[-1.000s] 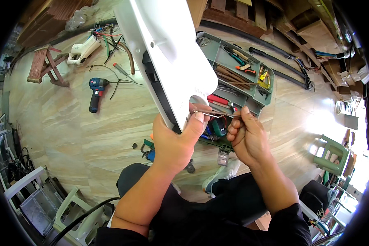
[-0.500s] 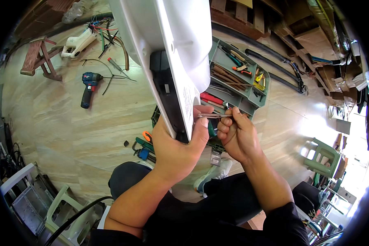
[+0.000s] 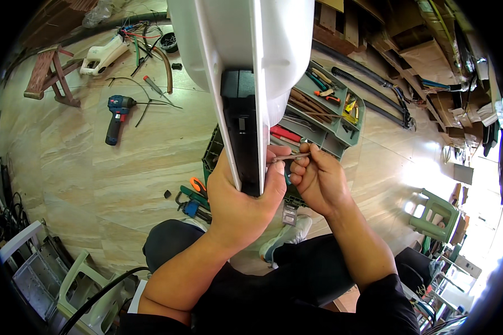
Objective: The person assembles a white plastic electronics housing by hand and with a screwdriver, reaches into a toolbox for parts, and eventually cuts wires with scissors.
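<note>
My left hand [image 3: 241,204] is wrapped around the lower end of a large white plastic housing [image 3: 193,33], thumb on its right side. A long black insert [image 3: 240,148] sits in the channel between the housing's two walls. In a pinch, my right hand [image 3: 322,181] holds a slim metal tool [image 3: 290,157] by its right end; its exact kind is unclear. The tool points left, and its tip lies between my left thumb and fingers beside the right wall. What the tip touches is hidden.
Under the housing stands an open green toolbox [image 3: 341,111] with hand tools. A cordless drill [image 3: 117,118], a screwdriver [image 3: 155,84] and loose wires lie on the floor left. Clamps [image 3: 193,204] lie near my knee. A small wooden stool [image 3: 51,78] and a green plastic stool [image 3: 435,215] stand farther out.
The housing has shifted right and turned more upright, showing the black insert more squarely. The slim metal tool now slants, its right end higher. Both hands keep their grips.
</note>
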{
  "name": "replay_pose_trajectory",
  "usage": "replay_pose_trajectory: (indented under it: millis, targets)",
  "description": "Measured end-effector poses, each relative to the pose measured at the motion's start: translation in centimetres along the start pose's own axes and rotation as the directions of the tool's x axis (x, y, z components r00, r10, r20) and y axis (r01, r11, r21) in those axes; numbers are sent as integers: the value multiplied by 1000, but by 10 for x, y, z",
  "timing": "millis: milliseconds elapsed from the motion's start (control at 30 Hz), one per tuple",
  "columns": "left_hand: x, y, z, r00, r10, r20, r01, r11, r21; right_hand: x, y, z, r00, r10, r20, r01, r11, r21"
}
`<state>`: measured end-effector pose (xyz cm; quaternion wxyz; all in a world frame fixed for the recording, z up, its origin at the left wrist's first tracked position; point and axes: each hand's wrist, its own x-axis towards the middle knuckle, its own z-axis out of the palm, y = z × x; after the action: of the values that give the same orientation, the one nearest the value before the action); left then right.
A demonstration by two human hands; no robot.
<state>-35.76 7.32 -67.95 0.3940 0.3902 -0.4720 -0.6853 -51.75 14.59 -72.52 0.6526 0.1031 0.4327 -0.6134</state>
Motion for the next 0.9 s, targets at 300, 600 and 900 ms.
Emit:
replay_pose_trajectory:
  millis: [300, 600, 900]
  targets:
    - [-1, -1, 1, 999, 32, 34, -34, 999, 38, 4, 0, -4, 1000, 6, 11, -5, 998, -55]
    - [-3, 3, 0, 998, 18, 67, -25, 995, 98, 4, 3, -3, 1000, 29, 4, -29, 996, -79]
    - [-6, -8, 6, 996, 91, 18, -92, 996, 20, 14, 3, 1, 994, 105, 26, -101, 989, -111]
